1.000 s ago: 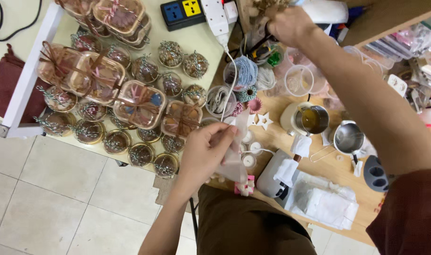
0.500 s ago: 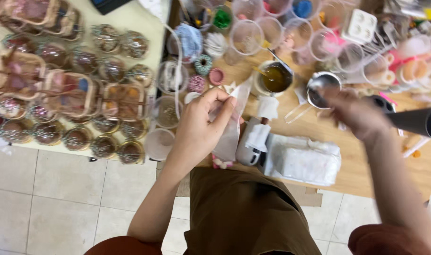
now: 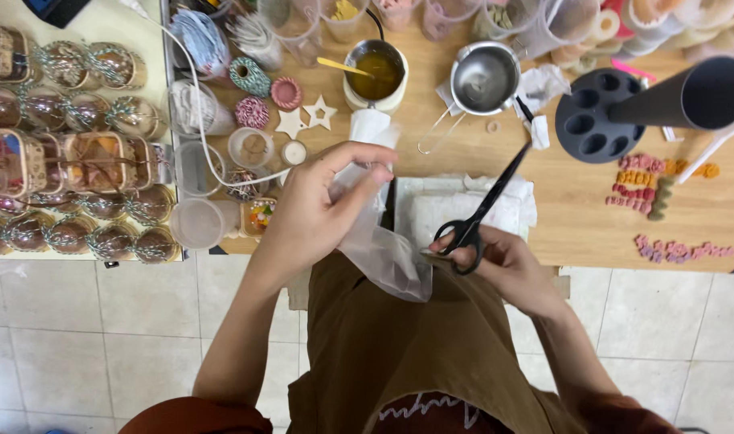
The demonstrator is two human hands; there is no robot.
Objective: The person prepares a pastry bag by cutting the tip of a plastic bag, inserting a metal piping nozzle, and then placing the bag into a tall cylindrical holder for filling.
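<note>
The left hand (image 3: 314, 209) is pinched shut on a clear plastic bag (image 3: 383, 249), thumb and fingers closed over its upper edge, and the bag hangs from that grip down onto the brown apron (image 3: 383, 345). Just to the right of the bag, the right hand (image 3: 503, 261) has its fingers through the loops of black scissors (image 3: 487, 205), closed about the handles; the blades look nearly together and point up and away from the grip, over a folded white cloth (image 3: 463, 209) on the wooden table (image 3: 592, 217). Beyond the left hand's fingertips stand a pot of amber liquid (image 3: 375, 74) and two white star shapes (image 3: 304, 118). Further right of the scissor tips sits an empty metal pot (image 3: 485, 78), then a dark round mould (image 3: 596, 120). Left of the bag hand, well apart, wrapped jars (image 3: 69, 161) crowd a pale tabletop.
</note>
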